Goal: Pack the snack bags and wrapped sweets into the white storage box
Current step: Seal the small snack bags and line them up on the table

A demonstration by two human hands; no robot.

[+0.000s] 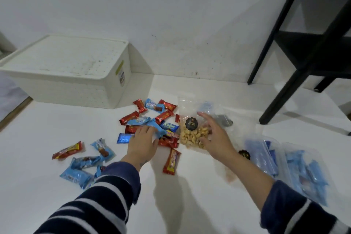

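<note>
The white storage box [76, 85] stands at the back left with its lid on. Several red and blue wrapped sweets [152, 108] lie scattered in the middle, with more [85, 163] at the left by my sleeve. My left hand [141, 144] rests on the pile, fingers and thumb closed around a blue wrapped sweet [158, 131]. A clear bag of nuts [190, 135] with a black label lies to the right of the pile. My right hand [216, 138] hovers over its right side, fingers spread, thumb touching the bag.
Two clear bags of blue packets [262, 156] [307, 173] lie at the right. Another clear bag with dark contents [225, 119] lies behind my right hand. A black side table [303, 62] stands at the back right, against the white wall.
</note>
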